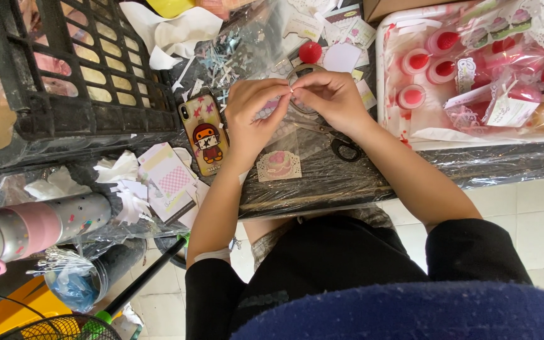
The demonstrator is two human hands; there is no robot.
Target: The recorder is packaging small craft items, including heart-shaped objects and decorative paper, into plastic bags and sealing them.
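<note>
Cluttered black table (347, 179), little free room: both hands (256, 113) (332, 97) pinch one small piece (292, 90) mid-table.

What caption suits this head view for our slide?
Both hands, left hand and right hand, pinch a small item together above a phone and scissors.
</note>
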